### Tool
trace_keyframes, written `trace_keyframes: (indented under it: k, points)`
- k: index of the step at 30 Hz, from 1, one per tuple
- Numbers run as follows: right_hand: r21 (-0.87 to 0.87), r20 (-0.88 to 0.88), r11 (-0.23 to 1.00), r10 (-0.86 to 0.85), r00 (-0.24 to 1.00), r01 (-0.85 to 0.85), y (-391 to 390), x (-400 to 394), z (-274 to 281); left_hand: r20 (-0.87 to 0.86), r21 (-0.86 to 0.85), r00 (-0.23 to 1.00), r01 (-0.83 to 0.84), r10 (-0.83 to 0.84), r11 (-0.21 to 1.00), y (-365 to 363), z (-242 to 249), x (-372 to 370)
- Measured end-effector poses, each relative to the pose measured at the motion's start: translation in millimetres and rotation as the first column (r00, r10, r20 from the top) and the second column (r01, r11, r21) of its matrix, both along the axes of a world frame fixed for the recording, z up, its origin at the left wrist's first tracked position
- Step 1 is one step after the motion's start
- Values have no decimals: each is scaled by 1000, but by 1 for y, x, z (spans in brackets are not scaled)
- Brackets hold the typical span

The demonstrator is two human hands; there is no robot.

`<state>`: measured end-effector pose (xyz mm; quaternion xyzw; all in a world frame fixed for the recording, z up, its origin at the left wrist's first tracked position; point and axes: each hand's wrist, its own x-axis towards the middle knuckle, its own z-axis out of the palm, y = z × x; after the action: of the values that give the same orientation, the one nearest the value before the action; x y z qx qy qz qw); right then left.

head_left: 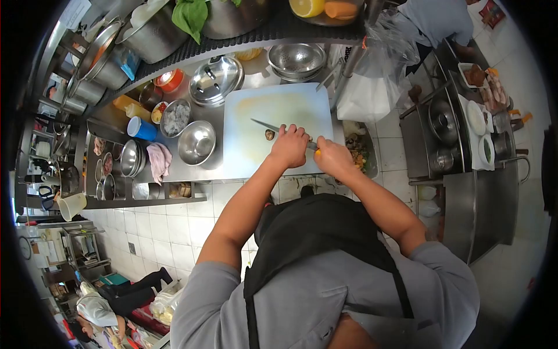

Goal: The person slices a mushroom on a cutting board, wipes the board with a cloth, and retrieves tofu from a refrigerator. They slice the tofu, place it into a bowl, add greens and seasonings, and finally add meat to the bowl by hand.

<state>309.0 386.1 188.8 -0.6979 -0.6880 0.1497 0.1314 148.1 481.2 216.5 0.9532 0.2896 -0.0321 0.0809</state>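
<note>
A white cutting board (247, 99) lies on the steel counter in front of me. My right hand (334, 158) is closed round the yellow-marked handle of a knife (264, 124). Its blade points left across the board, the middle part covered by my left hand (290, 146). The left fingers are bent and close together over the blade; I cannot tell what is under them. Just left of those fingers, below the blade, sits a small dark brown piece of food (269, 134).
Left of the board stand a steel bowl (197, 143), a bowl of white pieces (175, 118) and a pink cloth (158, 162). Behind it are a pot lid (216, 80) and a colander (296, 60). A shelf edge (256, 45) overhangs the back. A scrap bin (360, 145) is at right.
</note>
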Motion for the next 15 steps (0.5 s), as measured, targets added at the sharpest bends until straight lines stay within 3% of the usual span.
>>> trace_keyframes:
  k: [2,5,8,11,15]
  points:
    - [-24,14,1000,-9,1000,9,-2,-2,2,-125,-82,992,22,-32,996,11,-1,7]
    - [-43,37,999,-21,999,22,-2,-1,5,104,-104,995,22,-11,994,21,10,1]
    - [-60,40,998,-31,999,33,-3,3,8,-152,-212,988,-30,-3,977,20,29,0]
    - [-82,51,997,-7,999,11,-3,6,15,-206,-207,977,5,-49,978,21,4,2]
    - [-107,39,994,-20,999,24,-2,7,13,-90,-192,996,-11,-7,981,27,4,0]
